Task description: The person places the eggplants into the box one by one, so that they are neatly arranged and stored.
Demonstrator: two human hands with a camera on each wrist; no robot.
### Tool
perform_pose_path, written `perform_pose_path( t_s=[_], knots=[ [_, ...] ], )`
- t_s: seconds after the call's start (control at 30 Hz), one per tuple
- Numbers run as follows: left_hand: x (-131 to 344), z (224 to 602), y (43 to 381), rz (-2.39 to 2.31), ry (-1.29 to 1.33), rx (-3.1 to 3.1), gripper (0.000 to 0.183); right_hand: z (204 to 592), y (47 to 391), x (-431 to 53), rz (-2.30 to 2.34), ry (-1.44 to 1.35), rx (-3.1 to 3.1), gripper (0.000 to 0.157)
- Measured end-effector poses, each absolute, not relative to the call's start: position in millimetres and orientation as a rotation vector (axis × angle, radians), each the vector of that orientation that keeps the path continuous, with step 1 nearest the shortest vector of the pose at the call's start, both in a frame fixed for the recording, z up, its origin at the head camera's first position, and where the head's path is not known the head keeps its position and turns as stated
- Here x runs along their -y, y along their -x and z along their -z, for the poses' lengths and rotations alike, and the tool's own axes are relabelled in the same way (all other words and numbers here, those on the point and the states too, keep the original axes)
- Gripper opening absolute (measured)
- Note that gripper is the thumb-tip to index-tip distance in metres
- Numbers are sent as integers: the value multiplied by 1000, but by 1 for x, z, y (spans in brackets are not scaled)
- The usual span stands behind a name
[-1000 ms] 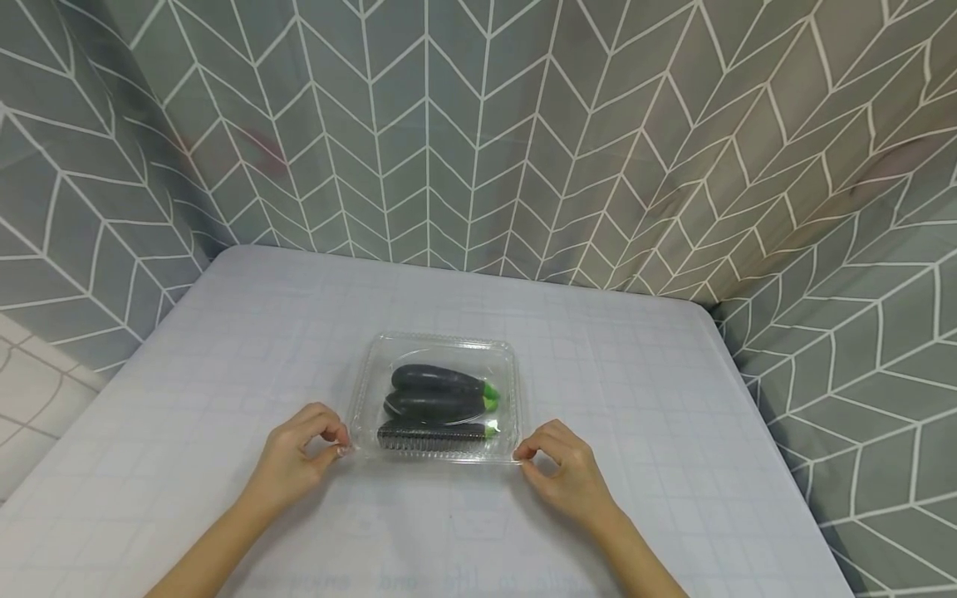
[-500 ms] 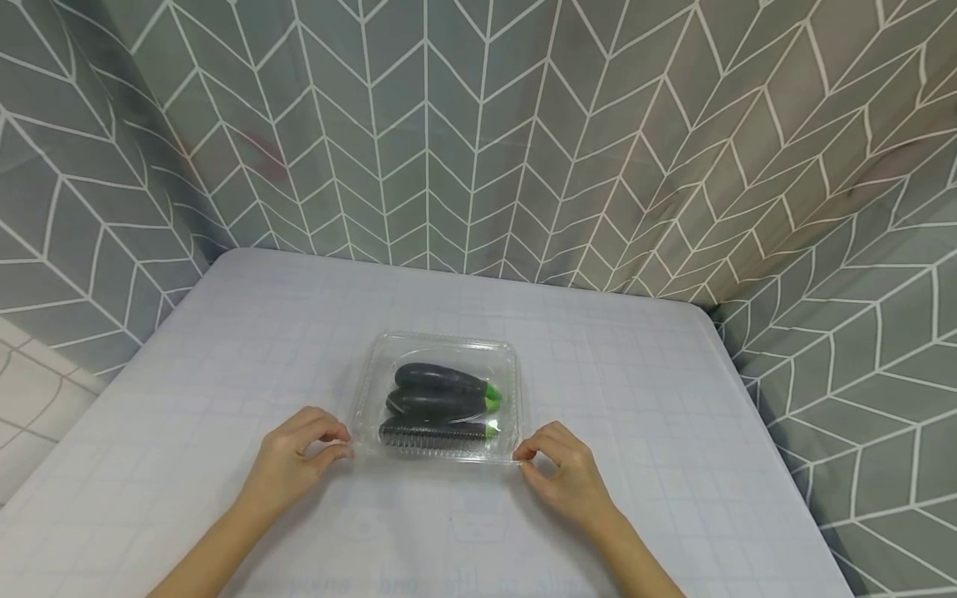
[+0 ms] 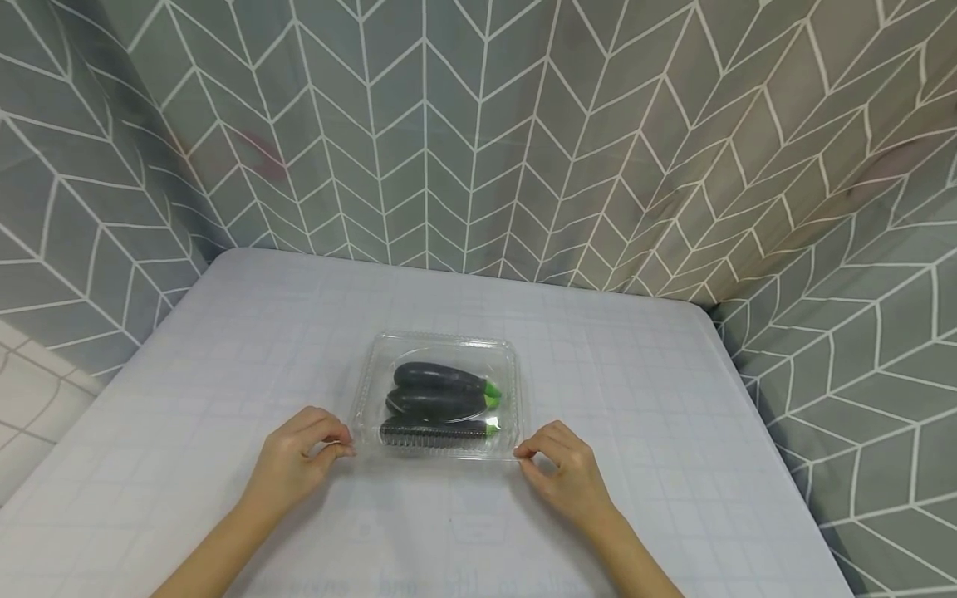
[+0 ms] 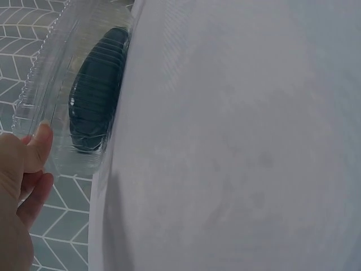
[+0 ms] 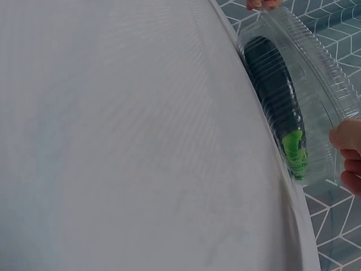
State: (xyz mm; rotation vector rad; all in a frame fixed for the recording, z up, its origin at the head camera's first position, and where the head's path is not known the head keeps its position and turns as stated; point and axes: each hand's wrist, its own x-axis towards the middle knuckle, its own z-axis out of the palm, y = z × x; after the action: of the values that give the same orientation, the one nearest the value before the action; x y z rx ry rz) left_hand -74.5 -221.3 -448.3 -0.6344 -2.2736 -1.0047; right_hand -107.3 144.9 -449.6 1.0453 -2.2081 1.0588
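A clear plastic clamshell container [image 3: 441, 347] with its lid down sits on the table. Inside lie three dark eggplants [image 3: 439, 404], green stem ends toward the right; the nearest shows through the ribbed front wall. At the container's near left corner, my left hand [image 3: 295, 461] pinches the rim between thumb and fingers, as the left wrist view also shows with the hand [image 4: 25, 169]. My right hand [image 3: 564, 473] pinches the rim at the near right corner. In the right wrist view its thumb [image 5: 344, 135] presses the rim, with the other fingers curled below.
A pale cloth with faint grid lines and lettering covers the table [image 3: 635, 399]. Grey curtains [image 3: 449, 124] with a white zigzag pattern hang behind it and at both sides. White floor tiles [image 3: 37, 399] show at the left.
The eggplants and my left fingertips have shifted very slightly to the right over the last second. Both hands stay at the container's near corners.
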Motion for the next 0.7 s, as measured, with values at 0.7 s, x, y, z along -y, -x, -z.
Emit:
perform_pose_path(
  t_s=[0.7],
  knots=[
    [227,427,64,938,526,2528,40,439,106,-158,-961,-1003,2305,34]
  ],
)
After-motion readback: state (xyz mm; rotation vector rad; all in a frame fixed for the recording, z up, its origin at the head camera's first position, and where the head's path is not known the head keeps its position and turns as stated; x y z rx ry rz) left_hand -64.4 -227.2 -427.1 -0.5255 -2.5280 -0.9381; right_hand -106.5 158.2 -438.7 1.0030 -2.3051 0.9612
